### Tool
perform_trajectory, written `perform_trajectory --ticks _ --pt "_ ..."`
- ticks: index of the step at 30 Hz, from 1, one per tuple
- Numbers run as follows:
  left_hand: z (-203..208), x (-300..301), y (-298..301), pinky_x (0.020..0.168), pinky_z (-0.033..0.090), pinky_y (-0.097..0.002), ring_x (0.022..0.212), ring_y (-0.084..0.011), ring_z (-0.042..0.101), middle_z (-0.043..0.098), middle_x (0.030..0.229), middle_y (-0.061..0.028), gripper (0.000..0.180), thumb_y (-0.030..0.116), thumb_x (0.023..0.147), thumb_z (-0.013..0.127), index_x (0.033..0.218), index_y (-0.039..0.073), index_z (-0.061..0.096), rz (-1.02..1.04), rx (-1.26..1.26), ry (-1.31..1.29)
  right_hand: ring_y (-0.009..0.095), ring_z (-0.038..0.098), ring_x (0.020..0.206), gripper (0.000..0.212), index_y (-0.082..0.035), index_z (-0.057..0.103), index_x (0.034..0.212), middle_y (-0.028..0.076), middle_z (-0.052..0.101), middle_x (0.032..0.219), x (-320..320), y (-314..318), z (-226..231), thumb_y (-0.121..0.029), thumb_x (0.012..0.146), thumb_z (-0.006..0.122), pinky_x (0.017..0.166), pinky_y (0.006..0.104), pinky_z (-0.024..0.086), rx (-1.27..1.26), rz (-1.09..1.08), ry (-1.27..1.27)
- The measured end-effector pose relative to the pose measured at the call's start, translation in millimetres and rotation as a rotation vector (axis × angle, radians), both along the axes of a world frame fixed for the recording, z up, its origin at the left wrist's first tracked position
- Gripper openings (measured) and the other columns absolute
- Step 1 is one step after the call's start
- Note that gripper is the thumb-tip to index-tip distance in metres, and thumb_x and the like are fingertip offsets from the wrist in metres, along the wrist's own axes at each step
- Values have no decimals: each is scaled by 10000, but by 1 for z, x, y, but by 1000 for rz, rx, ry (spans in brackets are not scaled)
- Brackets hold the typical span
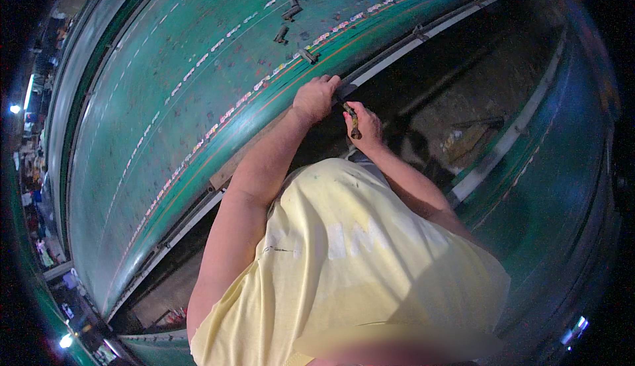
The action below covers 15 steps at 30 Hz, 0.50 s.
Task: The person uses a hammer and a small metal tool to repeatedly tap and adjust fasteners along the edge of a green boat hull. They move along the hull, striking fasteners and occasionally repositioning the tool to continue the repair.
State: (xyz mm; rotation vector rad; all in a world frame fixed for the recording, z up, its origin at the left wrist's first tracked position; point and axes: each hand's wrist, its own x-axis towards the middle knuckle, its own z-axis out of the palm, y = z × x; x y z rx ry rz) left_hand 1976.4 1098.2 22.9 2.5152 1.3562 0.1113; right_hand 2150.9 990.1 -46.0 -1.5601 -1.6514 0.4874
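My left hand (316,98) is closed at the edge of the long green table (198,81), its fingers curled next to a dark piece (344,90) at the end of a pale metal rail (383,63). What it grips is hidden. Just below and to the right, my right hand (368,126) is wrapped round a short, worn tool handle (355,128), yellowish and dark, its round end pointing toward me. The tool's other end runs up toward the dark piece and cannot be made out. Small dark metal pieces, one of them a block (309,55), lie on the green surface beyond my left hand.
More dark metal pieces (291,10) sit farther up the table, beside rows of pale marks. A dark gap with a floor (423,114) lies right of the table. Across it stands another green surface (549,167) with a pale edge rail (489,161).
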Motion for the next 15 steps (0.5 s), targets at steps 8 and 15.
perform_trajectory --ticks 8,15 --pt "-2 -3 -4 968 603 -496 1171 -369 707 720 1237 -125 359 104 936 684 1286 154 621 19 72 -35 445 737 921 284 -77 683 1279 198 773 1003 -13 -5 -6 -167 1014 731 785 548 560 58 -56 111" --pt "-3 -1 1 926 614 -492 1094 -366 722 716 1165 -139 226 148 993 614 1218 128 617 -16 97 36 420 731 872 302 -63 715 1239 183 766 959 -20 0 -10 -150 963 802 788 523 559 45 -119 186"
